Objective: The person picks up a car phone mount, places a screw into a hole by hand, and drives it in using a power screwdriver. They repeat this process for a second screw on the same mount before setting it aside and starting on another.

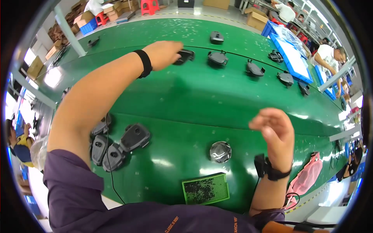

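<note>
While a thin black cord (113,183) passed in front of a cluster of dark grey housings (115,153) at the near left of a green worktop (175,128), a person's left forearm (105,83) stretched outward beside them, where a dropped elbow might have hooked the cord or jostled the closely packed pieces. Near the worktop's long seam, the left hand (164,54) met a dark housing (185,57); its fingers bent toward the piece, but blur and the hand itself hid whether they gripped it, and a loose hold at that reach could have let it slip or turn over. Closer to the body, a green perforated tray (223,187) held small black parts, easily spilled, it seemed, should a sleeve catch its rim. Just beyond sat a round, shiny-wrapped bundle (220,152), which might have slid if brushed. Farther out, a spaced row of similar housings (255,69) ran rightward, their projecting clips likely to snag a passing cuff. The right hand (276,128), blurred and apparently empty, hung with fingers curled and thumb apart, the black strap (276,173) and wire at its wrist liable to catch. At right, a pink mesh bag (309,171) lay by the worktop's edge, where a nudge could have tipped it off.
</note>
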A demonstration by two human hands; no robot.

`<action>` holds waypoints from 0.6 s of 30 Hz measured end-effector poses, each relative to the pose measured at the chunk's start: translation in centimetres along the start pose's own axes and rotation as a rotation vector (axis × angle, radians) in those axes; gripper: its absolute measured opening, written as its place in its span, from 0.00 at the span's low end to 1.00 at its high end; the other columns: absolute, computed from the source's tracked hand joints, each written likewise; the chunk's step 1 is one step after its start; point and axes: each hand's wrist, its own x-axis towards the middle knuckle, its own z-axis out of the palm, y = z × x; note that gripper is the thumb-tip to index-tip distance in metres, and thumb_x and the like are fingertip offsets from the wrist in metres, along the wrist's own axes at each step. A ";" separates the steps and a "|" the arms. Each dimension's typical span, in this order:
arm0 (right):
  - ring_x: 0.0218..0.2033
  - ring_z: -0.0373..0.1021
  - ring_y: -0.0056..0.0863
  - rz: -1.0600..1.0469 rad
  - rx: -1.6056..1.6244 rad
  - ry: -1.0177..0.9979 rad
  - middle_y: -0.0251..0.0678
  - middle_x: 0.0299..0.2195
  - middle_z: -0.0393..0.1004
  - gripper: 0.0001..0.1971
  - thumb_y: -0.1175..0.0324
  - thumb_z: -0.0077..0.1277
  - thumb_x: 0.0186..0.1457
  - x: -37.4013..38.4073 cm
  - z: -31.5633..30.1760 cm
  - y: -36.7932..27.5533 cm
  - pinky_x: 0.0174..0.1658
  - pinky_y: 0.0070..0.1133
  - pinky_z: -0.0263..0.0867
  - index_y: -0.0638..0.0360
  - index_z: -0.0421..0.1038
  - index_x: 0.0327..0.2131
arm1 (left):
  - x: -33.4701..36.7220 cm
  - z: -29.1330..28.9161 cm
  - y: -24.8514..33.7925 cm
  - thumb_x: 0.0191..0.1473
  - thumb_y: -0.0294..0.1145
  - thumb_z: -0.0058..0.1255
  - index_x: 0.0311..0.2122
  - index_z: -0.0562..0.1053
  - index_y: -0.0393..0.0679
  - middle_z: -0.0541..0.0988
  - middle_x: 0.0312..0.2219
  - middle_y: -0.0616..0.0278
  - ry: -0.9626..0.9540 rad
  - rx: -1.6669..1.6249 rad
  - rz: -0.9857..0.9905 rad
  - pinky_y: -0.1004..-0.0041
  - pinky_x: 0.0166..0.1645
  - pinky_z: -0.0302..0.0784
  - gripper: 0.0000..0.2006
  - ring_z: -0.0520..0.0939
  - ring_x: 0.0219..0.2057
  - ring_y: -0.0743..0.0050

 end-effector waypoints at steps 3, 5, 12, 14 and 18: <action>0.44 0.75 0.30 -0.035 -0.123 0.029 0.40 0.43 0.78 0.24 0.66 0.60 0.58 2.9 3.2 2.4 0.52 0.26 0.70 0.66 0.67 0.55 | -2.8 -5.5 7.1 0.61 0.35 0.52 0.44 0.71 0.38 0.79 0.37 0.46 -0.201 -0.203 0.269 0.52 0.47 0.74 0.12 0.79 0.41 0.39; 0.45 0.75 0.28 -0.065 -0.156 -0.009 0.38 0.44 0.78 0.24 0.66 0.60 0.58 3.8 3.7 2.1 0.53 0.26 0.68 0.66 0.67 0.55 | -4.4 -8.0 11.3 0.62 0.36 0.51 0.45 0.71 0.38 0.80 0.37 0.44 -0.306 -0.285 0.335 0.52 0.47 0.75 0.13 0.79 0.42 0.39; 0.45 0.73 0.21 0.302 0.071 -0.301 0.32 0.44 0.79 0.20 0.63 0.58 0.62 0.5 3.9 -0.5 0.53 0.22 0.67 0.66 0.71 0.52 | -6.0 -8.0 17.5 0.60 0.32 0.54 0.51 0.69 0.39 0.78 0.38 0.48 -0.404 -0.506 0.317 0.59 0.46 0.74 0.16 0.80 0.42 0.52; 0.44 0.73 0.21 0.327 0.070 -0.274 0.31 0.43 0.79 0.20 0.62 0.57 0.63 -0.6 2.1 0.2 0.52 0.22 0.67 0.66 0.72 0.52 | -7.0 -5.2 18.5 0.59 0.32 0.55 0.54 0.67 0.39 0.78 0.42 0.49 -0.157 -0.642 0.223 0.62 0.48 0.74 0.20 0.79 0.46 0.55; 0.41 0.74 0.20 0.443 0.085 -0.142 0.31 0.41 0.79 0.18 0.60 0.55 0.65 -3.1 -1.1 3.3 0.49 0.21 0.68 0.64 0.73 0.50 | -12.1 0.0 20.6 0.55 0.31 0.59 0.61 0.63 0.39 0.73 0.53 0.48 0.241 -0.879 0.003 0.65 0.56 0.73 0.30 0.76 0.54 0.53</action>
